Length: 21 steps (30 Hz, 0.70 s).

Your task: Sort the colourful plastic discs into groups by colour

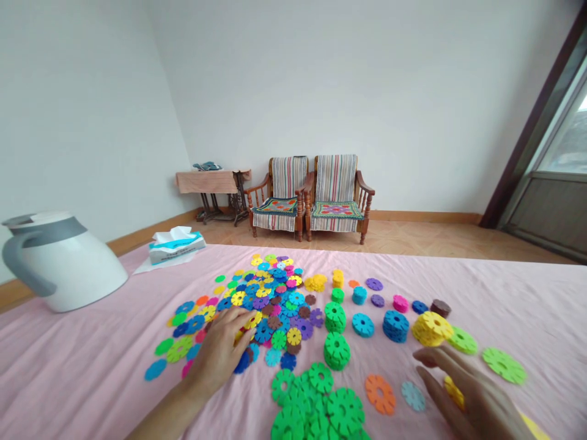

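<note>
Two bare hands reach over the work. The left hand (222,342) is half curled at the near edge of a heap of flat, notched, flower-shaped plastic discs (261,302); its fingertips are at a yellow disc (253,319), and whether they grip it I cannot tell. The right hand (477,386) is loosely open, thumb apart from the fingers and nothing seen in its grasp, with some yellow discs (454,392) showing beneath it.

One pink cloth (545,311) spreads under everything in front. Beyond it stand two brown wooden armchairs with striped covers (335,177) and one side table draped in pinkish cloth (206,182). On the pink cloth's left are one white-and-grey jug (87,263) and one blue-and-white tissue box (178,245).

The mixed heap, in many colours, is too crowded to count. One all-green heap (302,400) lies nearest, between the hands. Beyond it rise three green stacks (337,350), two dark blue stacks (395,326), two light blue stacks (363,325), one broad yellow stack (431,327), one small yellow stack (338,278), one pink stack (400,303) and one brown stack (441,307). Near the right hand lie two lime-green pieces (504,365), one orange disc (380,394) and one pale blue disc (413,396).
</note>
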Motion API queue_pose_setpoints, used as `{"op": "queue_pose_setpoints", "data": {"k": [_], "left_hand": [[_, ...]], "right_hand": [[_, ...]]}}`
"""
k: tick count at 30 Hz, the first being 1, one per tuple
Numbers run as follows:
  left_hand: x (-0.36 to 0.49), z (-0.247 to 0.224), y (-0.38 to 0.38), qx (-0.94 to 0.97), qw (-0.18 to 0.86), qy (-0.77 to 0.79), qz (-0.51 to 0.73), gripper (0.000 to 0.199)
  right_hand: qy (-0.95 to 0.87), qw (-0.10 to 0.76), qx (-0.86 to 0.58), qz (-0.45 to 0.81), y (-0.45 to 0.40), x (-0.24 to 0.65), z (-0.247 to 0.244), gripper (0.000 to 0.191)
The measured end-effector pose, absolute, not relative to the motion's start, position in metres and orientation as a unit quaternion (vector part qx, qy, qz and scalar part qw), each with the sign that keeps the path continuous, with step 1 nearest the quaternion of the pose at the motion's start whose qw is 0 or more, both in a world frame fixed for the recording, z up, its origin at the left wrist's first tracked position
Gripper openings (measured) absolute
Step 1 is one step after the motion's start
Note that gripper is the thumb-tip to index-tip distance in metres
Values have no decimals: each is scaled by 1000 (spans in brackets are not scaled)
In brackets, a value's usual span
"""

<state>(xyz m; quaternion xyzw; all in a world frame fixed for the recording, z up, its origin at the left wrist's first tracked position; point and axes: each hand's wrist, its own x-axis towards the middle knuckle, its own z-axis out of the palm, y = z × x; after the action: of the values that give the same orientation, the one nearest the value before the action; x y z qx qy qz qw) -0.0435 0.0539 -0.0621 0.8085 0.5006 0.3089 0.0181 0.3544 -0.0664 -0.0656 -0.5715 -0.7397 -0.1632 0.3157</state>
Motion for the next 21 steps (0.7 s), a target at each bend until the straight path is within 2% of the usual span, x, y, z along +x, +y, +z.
{"op": "queue_pose_setpoints", "data": {"k": [3, 6, 9, 12, 14, 19, 21], "left_hand": [[-49, -62, 57, 771, 45, 525, 357, 28], [-55, -56, 66, 705, 115, 581, 391, 32], [-54, -43, 83, 684, 210, 593, 369, 38], [-45, -31, 109, 701, 254, 579, 331, 44], [-38, -27, 126, 712, 265, 576, 301, 41], [-25, -27, 154, 736, 259, 587, 218, 19], [-23, -29, 159, 741, 248, 593, 191, 19]], "right_hand": [[-737, 319, -576, -150, -68, 356, -69, 19], [-737, 334, -571, -139, -68, 355, -67, 19], [-738, 340, -567, -138, -67, 352, -63, 18], [-740, 342, -562, -142, -68, 351, -63, 16], [-742, 339, -561, -137, -69, 353, -65, 16], [-742, 324, -578, -107, -70, 357, -66, 14], [-742, 326, -579, -95, -70, 358, -65, 13]]}}
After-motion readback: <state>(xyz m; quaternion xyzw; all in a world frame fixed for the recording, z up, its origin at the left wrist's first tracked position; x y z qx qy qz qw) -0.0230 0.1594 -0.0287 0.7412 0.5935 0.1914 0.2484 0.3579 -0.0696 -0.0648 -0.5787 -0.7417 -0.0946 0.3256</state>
